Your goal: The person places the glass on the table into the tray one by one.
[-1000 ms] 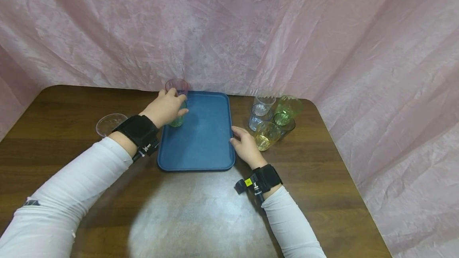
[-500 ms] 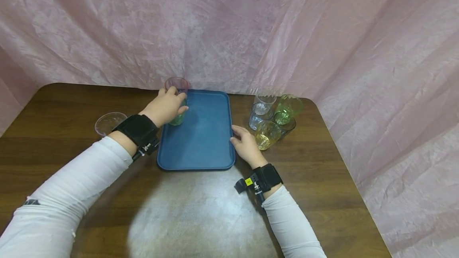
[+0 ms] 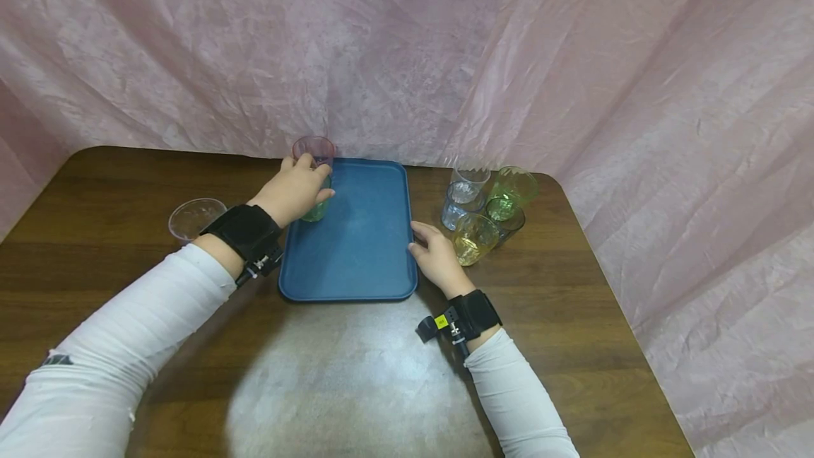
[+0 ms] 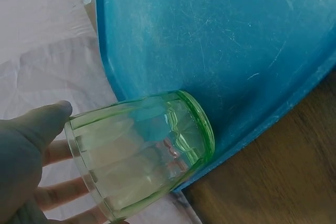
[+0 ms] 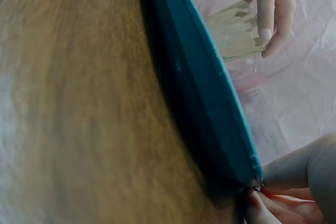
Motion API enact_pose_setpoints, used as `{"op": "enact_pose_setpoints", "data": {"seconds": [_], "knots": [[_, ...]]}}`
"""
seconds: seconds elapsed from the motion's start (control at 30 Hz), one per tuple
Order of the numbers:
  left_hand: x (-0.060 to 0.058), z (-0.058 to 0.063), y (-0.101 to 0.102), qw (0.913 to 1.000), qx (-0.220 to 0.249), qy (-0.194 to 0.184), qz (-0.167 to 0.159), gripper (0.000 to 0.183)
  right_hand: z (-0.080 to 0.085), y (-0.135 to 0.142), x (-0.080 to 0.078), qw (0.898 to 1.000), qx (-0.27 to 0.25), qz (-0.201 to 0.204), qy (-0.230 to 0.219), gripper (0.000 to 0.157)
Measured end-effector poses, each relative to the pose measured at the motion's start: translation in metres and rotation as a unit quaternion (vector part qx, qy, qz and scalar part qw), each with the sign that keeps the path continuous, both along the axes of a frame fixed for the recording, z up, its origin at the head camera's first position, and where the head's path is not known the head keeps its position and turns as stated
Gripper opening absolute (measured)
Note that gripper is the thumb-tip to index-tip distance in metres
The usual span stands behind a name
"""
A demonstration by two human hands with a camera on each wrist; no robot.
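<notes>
The left hand (image 3: 289,189) has its grip around the rim of a green glass (image 4: 142,153), at the far left part of the tray (image 3: 362,246), just before a pink glass (image 3: 323,150). The right hand (image 3: 440,261) has its grip pinching the tray's right edge, near a yellow glass (image 3: 472,244) on the desk (image 3: 540,345)

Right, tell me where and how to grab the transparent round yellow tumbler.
Probably grip the yellow tumbler round its upper wall, from the near side: it stands upright, open end up, while a transparent blue tumbler and a transparent dark tumbler crowd its far side.
</notes>
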State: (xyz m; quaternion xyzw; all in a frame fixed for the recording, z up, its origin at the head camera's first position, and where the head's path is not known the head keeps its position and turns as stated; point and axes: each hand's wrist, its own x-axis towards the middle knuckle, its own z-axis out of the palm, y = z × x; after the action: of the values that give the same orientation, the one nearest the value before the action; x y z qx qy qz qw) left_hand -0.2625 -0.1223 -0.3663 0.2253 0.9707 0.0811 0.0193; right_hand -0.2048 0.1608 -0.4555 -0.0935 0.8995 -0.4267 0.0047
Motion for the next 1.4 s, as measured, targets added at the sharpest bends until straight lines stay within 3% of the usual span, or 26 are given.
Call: {"op": "enact_pose_setpoints", "data": {"seconds": [0.67, 1.1, 1.4], "knots": [[0.001, -0.003, 0.001, 0.9998, 0.016, 0.001, 0.013, 0.049, 0.000, 0.001, 0.000, 1.000, 0.000, 0.002, -0.006, 0.046], [0.003, 0.005, 0.003, 0.9995, 0.004, -0.022, 0.024, 0.051, -0.002, 0.001, -0.001, 1.000, -0.002, 0.001, -0.007, 0.046], [0.005, 0.008, -0.002, 0.9989, 0.022, -0.034, 0.024, 0.053, -0.001, 0.000, -0.002, 1.000, 0.002, 0.004, -0.001, 0.046]]}}
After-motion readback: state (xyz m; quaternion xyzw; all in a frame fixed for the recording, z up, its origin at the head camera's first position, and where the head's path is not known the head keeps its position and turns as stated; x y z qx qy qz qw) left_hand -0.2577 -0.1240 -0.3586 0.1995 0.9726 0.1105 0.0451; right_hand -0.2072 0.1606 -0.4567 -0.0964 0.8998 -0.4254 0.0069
